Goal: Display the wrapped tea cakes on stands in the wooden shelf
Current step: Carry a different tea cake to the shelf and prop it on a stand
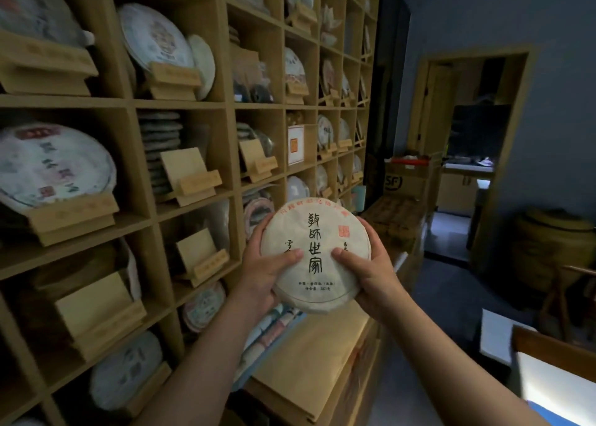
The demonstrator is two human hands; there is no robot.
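Observation:
I hold a round tea cake [317, 232] wrapped in pale paper with black calligraphy and a red seal, face toward me, in front of the wooden shelf [232, 103]. My left hand [264, 270] grips its left edge with the thumb lying on the face. My right hand [367, 274] grips the right edge the same way. Bare wooden stands sit in nearby compartments: one [190, 177] in the middle row, one [201, 256] just left of the cake, another [258, 159] further right and a large one [96, 312] at lower left.
Many compartments hold wrapped cakes on stands, such as a large one [54, 164] at left. A brown cardboard box [316, 361] lies below my hands beside the shelf. More boxes [406, 174] stand near a doorway [464, 154]; a wooden table edge [548, 351] is at right.

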